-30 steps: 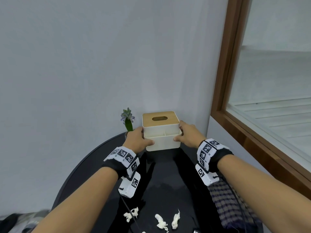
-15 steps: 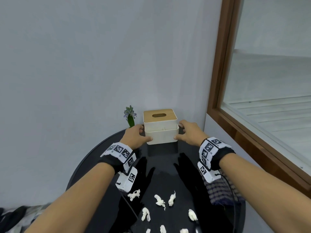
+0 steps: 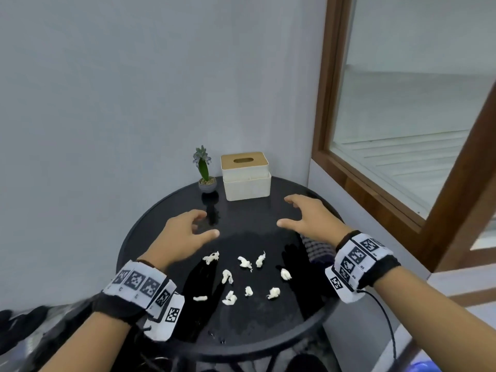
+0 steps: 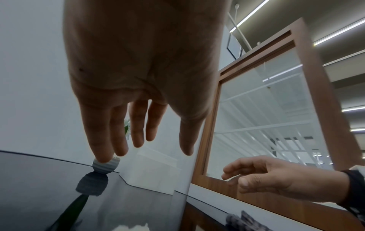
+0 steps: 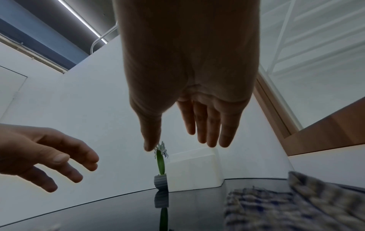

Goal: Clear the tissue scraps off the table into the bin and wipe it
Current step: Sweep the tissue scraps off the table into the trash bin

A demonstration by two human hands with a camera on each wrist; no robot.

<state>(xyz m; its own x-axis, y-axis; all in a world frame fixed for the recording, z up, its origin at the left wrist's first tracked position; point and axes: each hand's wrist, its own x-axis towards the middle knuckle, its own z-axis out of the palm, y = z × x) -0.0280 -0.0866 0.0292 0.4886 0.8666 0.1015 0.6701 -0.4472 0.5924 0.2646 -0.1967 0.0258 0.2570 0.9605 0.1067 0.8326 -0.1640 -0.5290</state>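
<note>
Several white tissue scraps lie scattered on the near half of the round black table. Both hands hover above the table's middle, empty, with fingers spread and relaxed. My left hand is left of centre; in its wrist view my left hand hangs over the glossy top. My right hand is right of centre, above a checked cloth; that cloth fills the lower right of the right wrist view under my right hand. No bin shows in any view.
A white tissue box with a wooden lid stands at the table's far edge against the wall. A small potted plant sits to its left. A wood-framed window runs along the right.
Both hands have let go of the tissue box, which now stands at the back of the table. They have drawn back toward me, and the view has tilted down onto the scraps.
</note>
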